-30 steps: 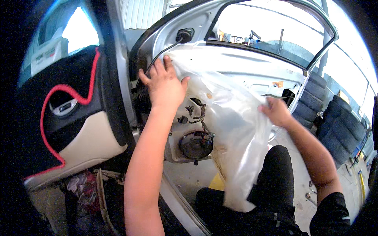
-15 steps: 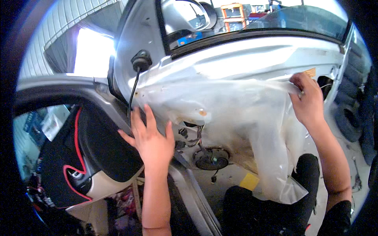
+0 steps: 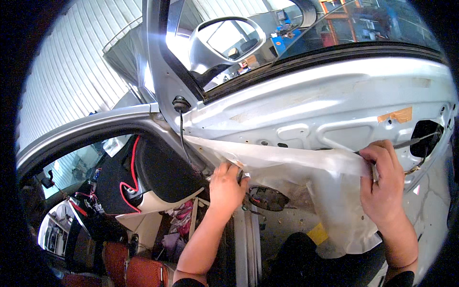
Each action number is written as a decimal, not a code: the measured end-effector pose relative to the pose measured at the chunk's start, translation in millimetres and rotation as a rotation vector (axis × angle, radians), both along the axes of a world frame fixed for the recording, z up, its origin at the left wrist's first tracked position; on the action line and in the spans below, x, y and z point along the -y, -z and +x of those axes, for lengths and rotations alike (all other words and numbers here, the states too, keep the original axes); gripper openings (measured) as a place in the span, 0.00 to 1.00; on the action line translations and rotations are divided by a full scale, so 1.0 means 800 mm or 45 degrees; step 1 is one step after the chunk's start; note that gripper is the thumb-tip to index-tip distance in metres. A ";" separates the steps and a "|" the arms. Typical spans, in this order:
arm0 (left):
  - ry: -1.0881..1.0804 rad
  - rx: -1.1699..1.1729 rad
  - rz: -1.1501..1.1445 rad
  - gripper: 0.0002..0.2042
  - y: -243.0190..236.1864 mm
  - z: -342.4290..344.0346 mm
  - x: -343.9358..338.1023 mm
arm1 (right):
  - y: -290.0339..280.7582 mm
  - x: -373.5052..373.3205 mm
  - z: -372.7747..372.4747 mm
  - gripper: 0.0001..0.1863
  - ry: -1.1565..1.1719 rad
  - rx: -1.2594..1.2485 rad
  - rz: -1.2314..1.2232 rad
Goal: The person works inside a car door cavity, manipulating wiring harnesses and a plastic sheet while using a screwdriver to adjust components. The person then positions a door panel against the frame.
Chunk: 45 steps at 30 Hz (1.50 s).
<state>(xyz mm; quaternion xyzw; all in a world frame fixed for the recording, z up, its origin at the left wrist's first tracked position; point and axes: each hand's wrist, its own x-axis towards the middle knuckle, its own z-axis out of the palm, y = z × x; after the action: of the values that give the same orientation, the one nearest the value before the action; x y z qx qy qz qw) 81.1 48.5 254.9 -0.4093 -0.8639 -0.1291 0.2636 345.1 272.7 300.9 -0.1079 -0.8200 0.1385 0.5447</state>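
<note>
Cloudy plastic sheeting [image 3: 287, 160] hangs over the lower inner side of a silver car door [image 3: 334, 86]. My right hand [image 3: 385, 184] pinches its upper right part between thumb and fingers. On the left, my left hand [image 3: 227, 189] is closed, its fingers curled beside the sheeting around a dark piece of the wiring harness [image 3: 240, 177], mostly covered by the hand. Just below and right of that hand is a round speaker opening [image 3: 268, 198]. Bare metal with stamped recesses shows above the sheeting's upper edge.
A black cable [image 3: 181, 136] runs down from a rubber grommet [image 3: 181, 104] at the door's front. Tan tape [image 3: 396, 115] and a dark opening [image 3: 427, 138] lie at the right. The door mirror [image 3: 227, 40] is beyond; a black trim panel with red edging [image 3: 162, 167] stands left.
The sheeting's upper edge has come down, baring more door metal. My left hand has gone from spread fingers to a closed grip near the wiring. The view has shifted.
</note>
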 end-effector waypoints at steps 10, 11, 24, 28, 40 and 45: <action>0.017 0.077 -0.341 0.13 -0.040 -0.047 -0.023 | -0.017 -0.091 -0.025 0.11 0.189 0.086 0.154; -0.005 0.087 -0.328 0.12 -0.046 -0.042 -0.030 | -0.017 -0.097 -0.024 0.11 0.208 0.090 0.161; 0.047 -0.304 0.428 0.21 -0.083 -0.040 -0.006 | -0.026 -0.088 -0.010 0.13 -0.060 0.025 0.075; 0.214 -0.294 0.104 0.23 -0.109 -0.057 0.031 | -0.020 -0.094 -0.013 0.10 -0.070 0.053 -0.056; -0.051 -0.435 -0.031 0.03 -0.112 -0.109 0.057 | -0.042 -0.095 -0.023 0.10 -0.118 0.089 0.066; -0.306 -0.486 0.083 0.03 -0.135 -0.128 0.065 | -0.068 -0.068 -0.044 0.10 -0.204 0.076 0.055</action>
<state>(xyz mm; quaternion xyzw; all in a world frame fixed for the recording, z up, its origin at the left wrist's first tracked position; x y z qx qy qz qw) -21.1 -3.7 363.3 -0.3117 -0.8363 -0.0448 0.4489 310.3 326.7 355.3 -0.0341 -0.8447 0.1606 0.5094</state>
